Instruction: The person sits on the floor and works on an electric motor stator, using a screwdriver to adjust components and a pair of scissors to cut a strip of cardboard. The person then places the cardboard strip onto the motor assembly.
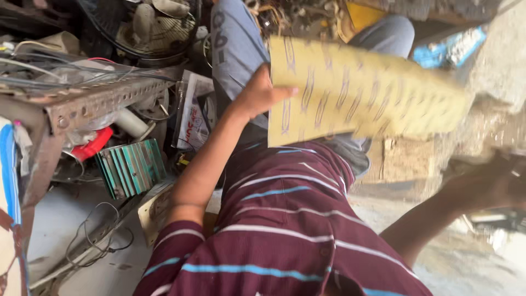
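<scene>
One hand, the left hand (257, 96), grips the near edge of a large yellow patterned sheet of stiff paper (361, 93), its fingers (285, 92) closed over the sheet's corner, which spreads toward three o'clock above the maroon striped shirt (285, 230). At three o'clock the right hand (487, 183) is blurred, so its grip cannot be told. At nine o'clock a green finned metal block (131, 167) lies under a rusty perforated angle bar (93, 101).

sheet (361, 90): yellow, grey marks (blurred) | shirt (285, 230): maroon, white-blue stripes
</scene>
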{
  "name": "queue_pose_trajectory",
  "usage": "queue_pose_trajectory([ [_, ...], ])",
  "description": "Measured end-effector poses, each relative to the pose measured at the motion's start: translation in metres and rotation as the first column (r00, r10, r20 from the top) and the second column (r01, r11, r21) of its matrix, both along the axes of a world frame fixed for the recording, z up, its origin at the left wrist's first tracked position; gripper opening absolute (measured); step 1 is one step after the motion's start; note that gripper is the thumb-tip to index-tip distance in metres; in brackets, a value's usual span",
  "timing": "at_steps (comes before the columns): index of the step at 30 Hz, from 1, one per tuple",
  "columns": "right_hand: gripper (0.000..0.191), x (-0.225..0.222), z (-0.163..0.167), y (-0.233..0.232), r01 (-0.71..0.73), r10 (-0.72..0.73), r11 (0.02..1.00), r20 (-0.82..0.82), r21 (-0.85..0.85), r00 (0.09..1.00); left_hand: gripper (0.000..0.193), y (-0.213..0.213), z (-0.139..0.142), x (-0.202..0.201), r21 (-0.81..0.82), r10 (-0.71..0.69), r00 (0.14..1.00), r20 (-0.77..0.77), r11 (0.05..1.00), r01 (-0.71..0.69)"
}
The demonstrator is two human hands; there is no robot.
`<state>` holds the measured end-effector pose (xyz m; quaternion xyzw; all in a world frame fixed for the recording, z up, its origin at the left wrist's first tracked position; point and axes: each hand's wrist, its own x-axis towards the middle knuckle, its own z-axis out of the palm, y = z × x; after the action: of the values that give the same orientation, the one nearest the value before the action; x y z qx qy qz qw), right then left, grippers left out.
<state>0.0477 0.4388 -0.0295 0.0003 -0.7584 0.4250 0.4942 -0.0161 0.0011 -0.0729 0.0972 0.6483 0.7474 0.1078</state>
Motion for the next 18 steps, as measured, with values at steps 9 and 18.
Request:
queue_pose_trajectory([
  [9, 0.026, 0.010, -0.048, -0.201, -0.417, 0.907, 0.413, 0.322, -0.809, 0.272, 0.030, 0.021, -0.021, 0.040, -0.010, 0.337, 0.940, 0.051, 0.941, -0.337],
  [18, 0.011, 0.001, -0.038, -0.207, -0.448, 0.888, 0.429, 0.274, -0.784, 0.370, 0.030, 0.049, 0.004, 0.095, -0.188, 0.342, 0.939, 0.042, 0.925, -0.329],
])
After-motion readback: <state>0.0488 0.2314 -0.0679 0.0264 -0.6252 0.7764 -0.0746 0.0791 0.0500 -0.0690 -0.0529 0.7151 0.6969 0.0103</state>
